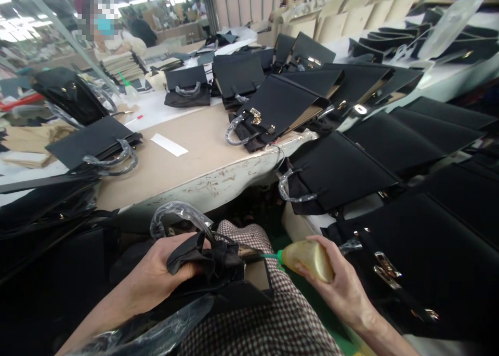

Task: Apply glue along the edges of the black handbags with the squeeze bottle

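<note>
A black handbag lies across my lap, its handle wrapped in clear plastic. My left hand is closed on the bag's dark, bunched fabric near the opening. In my right hand is a yellowish glue bottle with a green cap and thin nozzle. That bottle lies on its side, the nozzle tip at the bag's edge beside a tan inner panel. Whether any glue is coming out cannot be made out.
Ahead is a worktable with a white strip on it. Several black handbags stand at its far right; more bags are stacked to my right. A second bottle stands farther back, near a masked person.
</note>
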A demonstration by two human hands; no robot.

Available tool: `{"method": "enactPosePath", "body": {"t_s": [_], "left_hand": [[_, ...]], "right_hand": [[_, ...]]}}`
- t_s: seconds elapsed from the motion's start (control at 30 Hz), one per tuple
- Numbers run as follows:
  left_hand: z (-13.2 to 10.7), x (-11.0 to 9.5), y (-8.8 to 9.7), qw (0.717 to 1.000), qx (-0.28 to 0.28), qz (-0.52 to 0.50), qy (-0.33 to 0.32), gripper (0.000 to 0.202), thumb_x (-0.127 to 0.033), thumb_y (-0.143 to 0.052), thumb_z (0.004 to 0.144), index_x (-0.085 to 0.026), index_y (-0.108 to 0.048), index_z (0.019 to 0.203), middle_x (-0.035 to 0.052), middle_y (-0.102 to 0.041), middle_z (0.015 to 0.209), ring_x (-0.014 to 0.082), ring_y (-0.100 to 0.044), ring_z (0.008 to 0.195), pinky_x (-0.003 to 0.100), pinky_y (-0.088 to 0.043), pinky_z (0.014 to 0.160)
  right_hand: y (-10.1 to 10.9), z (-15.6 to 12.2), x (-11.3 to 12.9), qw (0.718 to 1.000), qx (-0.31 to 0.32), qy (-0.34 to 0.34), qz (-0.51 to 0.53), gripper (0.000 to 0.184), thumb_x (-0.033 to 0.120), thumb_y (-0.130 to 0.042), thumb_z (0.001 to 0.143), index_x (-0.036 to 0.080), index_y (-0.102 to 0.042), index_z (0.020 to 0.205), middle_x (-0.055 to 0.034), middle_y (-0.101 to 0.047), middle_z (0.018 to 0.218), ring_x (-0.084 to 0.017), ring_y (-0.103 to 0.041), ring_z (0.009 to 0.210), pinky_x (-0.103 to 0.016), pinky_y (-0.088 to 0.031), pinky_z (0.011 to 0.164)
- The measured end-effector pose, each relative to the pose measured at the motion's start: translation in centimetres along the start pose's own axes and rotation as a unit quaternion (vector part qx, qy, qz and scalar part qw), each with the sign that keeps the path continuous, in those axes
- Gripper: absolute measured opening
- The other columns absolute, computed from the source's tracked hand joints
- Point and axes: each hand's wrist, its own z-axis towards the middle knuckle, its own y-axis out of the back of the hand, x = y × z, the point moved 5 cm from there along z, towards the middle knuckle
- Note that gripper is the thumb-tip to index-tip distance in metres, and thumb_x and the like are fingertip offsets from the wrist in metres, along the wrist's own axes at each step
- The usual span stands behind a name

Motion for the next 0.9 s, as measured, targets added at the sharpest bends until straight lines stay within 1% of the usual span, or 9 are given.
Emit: {"method": "enactPosePath", "body": {"t_s": [0.1,0.17,0.23,0.3,0.43,0.57,0.7,0.8,0.9], "left_hand": [[0.1,-0.2,-0.2,1.0,0.004,0.001,0.0,0.011,-0.027,-0.071,0.089,-0.019,-0.079,0.09,0.0014,-0.076,0.089,0.0227,-0.071,0.087,0.028,-0.054,0.078],[0.1,-0.5,-0.3,1.0,0.007,0.01,-0.004,0.011,-0.026,-0.07,0.089,-0.02,-0.079,0.087,0.0012,-0.077,0.089,0.0221,-0.071,0.085,0.027,-0.053,0.077],[0.1,-0.8,-0.4,1.0,0.011,0.025,-0.015,0.011,-0.025,-0.069,0.089,-0.021,-0.078,0.085,0.0005,-0.077,0.089,0.0212,-0.07,0.083,0.027,-0.053,0.075],[0.0,-1.0,-0.6,0.998,0.019,0.042,-0.034,0.01,-0.024,-0.067,0.09,-0.022,-0.075,0.085,-0.001,-0.076,0.088,0.0197,-0.069,0.081,0.026,-0.052,0.074],[-0.4,-1.2,-0.9,0.995,0.036,0.064,-0.066,0.008,-0.023,-0.068,0.093,-0.025,-0.075,0.091,-0.0032,-0.076,0.091,0.0181,-0.071,0.083,0.024,-0.053,0.079],[-1.0,-1.3,-1.0,0.995,0.048,0.071,-0.058,0.01,-0.017,-0.065,0.092,-0.025,-0.072,0.094,-0.0033,-0.075,0.093,0.0174,-0.071,0.086,0.024,-0.052,0.084],[-1.3,-1.6,-1.1,0.994,0.054,0.065,-0.067,0.013,-0.014,-0.064,0.093,-0.026,-0.069,0.096,-0.0059,-0.074,0.096,0.0132,-0.07,0.089,0.02,-0.05,0.086],[-1.3,-2.0,-1.4,0.993,0.053,0.064,-0.081,0.011,-0.017,-0.064,0.095,-0.027,-0.068,0.096,-0.0074,-0.073,0.095,0.0113,-0.069,0.088,0.017,-0.05,0.085],[-1.4,-2.4,-1.7,0.992,0.057,0.063,-0.094,0.01,-0.018,-0.065,0.097,-0.027,-0.068,0.096,-0.0082,-0.073,0.094,0.0103,-0.069,0.087,0.017,-0.05,0.084]], "right_hand": [[-0.9,0.4,-0.2,0.999,0.02,0.027,-0.012,0.049,0.056,-0.072,0.094,0.025,-0.055,0.129,-0.0117,-0.072,0.119,-0.032,-0.074,0.104,-0.047,-0.062,0.095],[-1.2,0.4,0.0,0.998,0.04,0.046,-0.018,0.046,0.051,-0.073,0.095,0.026,-0.055,0.129,-0.0107,-0.072,0.119,-0.031,-0.074,0.104,-0.045,-0.061,0.096],[-1.3,0.4,0.3,0.996,0.056,0.061,-0.022,0.045,0.047,-0.074,0.095,0.026,-0.055,0.13,-0.0093,-0.072,0.116,-0.03,-0.074,0.101,-0.043,-0.062,0.093],[-1.2,0.5,0.6,0.995,0.064,0.067,-0.026,0.044,0.046,-0.074,0.095,0.025,-0.056,0.129,-0.0087,-0.073,0.114,-0.029,-0.075,0.097,-0.042,-0.062,0.089],[-0.7,1.0,1.1,0.997,0.051,0.047,-0.038,0.047,0.056,-0.074,0.095,0.023,-0.059,0.126,-0.0099,-0.074,0.112,-0.03,-0.075,0.093,-0.042,-0.063,0.085],[0.0,1.6,0.8,0.999,0.018,0.017,-0.042,0.056,0.068,-0.067,0.095,0.021,-0.06,0.123,-0.0121,-0.076,0.107,-0.031,-0.076,0.085,-0.045,-0.064,0.079],[-0.2,2.0,0.1,0.999,0.01,0.017,-0.027,0.06,0.071,-0.068,0.092,0.021,-0.059,0.125,-0.0134,-0.075,0.111,-0.032,-0.075,0.092,-0.047,-0.063,0.086],[-0.8,2.0,-0.2,0.999,0.028,0.023,-0.011,0.059,0.068,-0.07,0.09,0.022,-0.06,0.125,-0.0142,-0.074,0.117,-0.033,-0.073,0.099,-0.048,-0.061,0.093],[-1.2,1.9,-0.2,0.999,0.048,0.015,-0.001,0.056,0.063,-0.074,0.087,0.022,-0.062,0.123,-0.0128,-0.074,0.117,-0.033,-0.072,0.101,-0.048,-0.059,0.097]]}}
